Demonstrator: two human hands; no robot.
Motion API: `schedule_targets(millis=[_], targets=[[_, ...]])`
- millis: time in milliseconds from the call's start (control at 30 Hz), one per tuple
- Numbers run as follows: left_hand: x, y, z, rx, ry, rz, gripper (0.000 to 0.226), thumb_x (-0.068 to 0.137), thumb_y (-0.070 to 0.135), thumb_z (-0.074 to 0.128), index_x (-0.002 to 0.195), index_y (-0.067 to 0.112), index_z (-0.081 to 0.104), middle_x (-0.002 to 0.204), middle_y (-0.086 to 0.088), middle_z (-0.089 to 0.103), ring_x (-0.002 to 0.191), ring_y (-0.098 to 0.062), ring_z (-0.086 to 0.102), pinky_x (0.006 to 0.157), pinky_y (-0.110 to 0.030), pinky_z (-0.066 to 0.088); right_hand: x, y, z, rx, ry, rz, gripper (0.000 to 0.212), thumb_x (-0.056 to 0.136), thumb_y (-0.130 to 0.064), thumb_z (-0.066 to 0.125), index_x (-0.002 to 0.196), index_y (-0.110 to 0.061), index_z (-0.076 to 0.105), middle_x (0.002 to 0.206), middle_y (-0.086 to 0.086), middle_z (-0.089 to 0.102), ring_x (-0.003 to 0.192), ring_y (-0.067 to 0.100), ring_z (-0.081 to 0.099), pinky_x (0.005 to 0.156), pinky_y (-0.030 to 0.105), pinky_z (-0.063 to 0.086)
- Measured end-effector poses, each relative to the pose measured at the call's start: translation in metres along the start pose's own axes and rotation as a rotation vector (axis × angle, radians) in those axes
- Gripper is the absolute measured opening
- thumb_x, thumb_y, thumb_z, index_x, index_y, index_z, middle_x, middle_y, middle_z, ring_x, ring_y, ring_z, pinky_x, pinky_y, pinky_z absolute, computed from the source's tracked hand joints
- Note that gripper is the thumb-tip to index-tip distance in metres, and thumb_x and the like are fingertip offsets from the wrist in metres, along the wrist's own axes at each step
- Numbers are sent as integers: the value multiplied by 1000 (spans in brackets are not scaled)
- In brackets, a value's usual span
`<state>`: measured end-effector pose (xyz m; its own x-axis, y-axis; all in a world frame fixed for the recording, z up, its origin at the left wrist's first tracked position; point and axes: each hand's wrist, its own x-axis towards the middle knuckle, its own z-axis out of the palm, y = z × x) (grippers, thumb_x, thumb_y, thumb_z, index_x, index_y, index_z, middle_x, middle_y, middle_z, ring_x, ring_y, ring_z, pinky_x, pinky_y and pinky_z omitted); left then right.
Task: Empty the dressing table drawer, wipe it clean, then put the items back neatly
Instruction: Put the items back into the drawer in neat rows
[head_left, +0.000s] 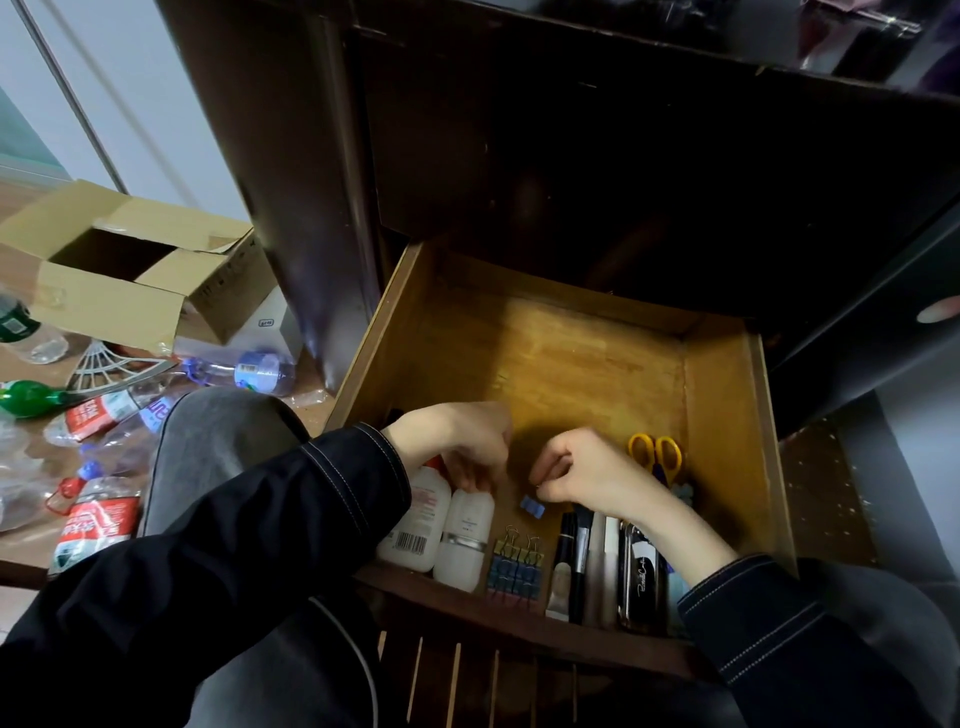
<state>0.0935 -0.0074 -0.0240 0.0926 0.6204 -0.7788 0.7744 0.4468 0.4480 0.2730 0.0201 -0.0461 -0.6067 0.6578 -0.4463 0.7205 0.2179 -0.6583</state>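
The wooden drawer (727, 415) is pulled out, and items lie in a row along its front edge. From the left these are two white bottles (415, 525) (465, 540), a bunch of binder clips (514, 569), dark brushes and pens (582, 561), and yellow-handled scissors (655, 457) further back. My left hand (457, 441) reaches in with its fingers curled over the top of the right-hand white bottle. My right hand (582, 470) pinches the wire handle of a small blue binder clip (532, 505) just above the clip bunch.
The dark dressing table (571, 156) rises behind the drawer. An open cardboard box (130, 270) and several plastic bottles (249, 371) litter the floor to the left. My knees in grey trousers (218, 447) sit close to the drawer's front.
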Motion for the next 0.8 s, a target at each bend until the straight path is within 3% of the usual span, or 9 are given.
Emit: schedule_targets(millis=[133,233,367,500,800], targets=[[3,-4,-1,80,127,25,15,91,5,65,106,2,67,70,-9,63,46,-15,55,45,-23,47,3,1,9,-85,-64,-52,14,72,-10,82,79,-21,77,81,-1,74,79,16,70,74,43,58],[3,-4,0,116,103,1,19,91,7,64,109,2,67,78,-11,65,55,-21,56,47,-25,47,4,1,13,-127,-86,-79,13,70,-12,82,75,-22,77,80,-3,73,78,17,68,72,43,56],[6,-5,1,126,131,-4,17,91,6,63,108,2,66,82,-13,64,53,-19,55,44,-24,45,5,2,16,-164,-117,-91,15,70,-12,80,71,-26,74,80,-8,72,77,12,65,75,42,56],[7,-6,1,146,125,4,2,91,8,64,91,7,62,83,-12,64,61,-22,59,44,-25,46,5,4,18,-193,-150,-89,13,70,-12,79,71,-24,74,77,-10,70,74,8,61,74,43,56],[11,-7,3,189,85,-7,5,92,11,65,88,8,63,80,-9,64,70,-25,62,54,-29,49,6,7,19,-152,-193,-95,11,73,-10,80,78,-18,75,85,-2,73,83,20,67,77,45,56]])
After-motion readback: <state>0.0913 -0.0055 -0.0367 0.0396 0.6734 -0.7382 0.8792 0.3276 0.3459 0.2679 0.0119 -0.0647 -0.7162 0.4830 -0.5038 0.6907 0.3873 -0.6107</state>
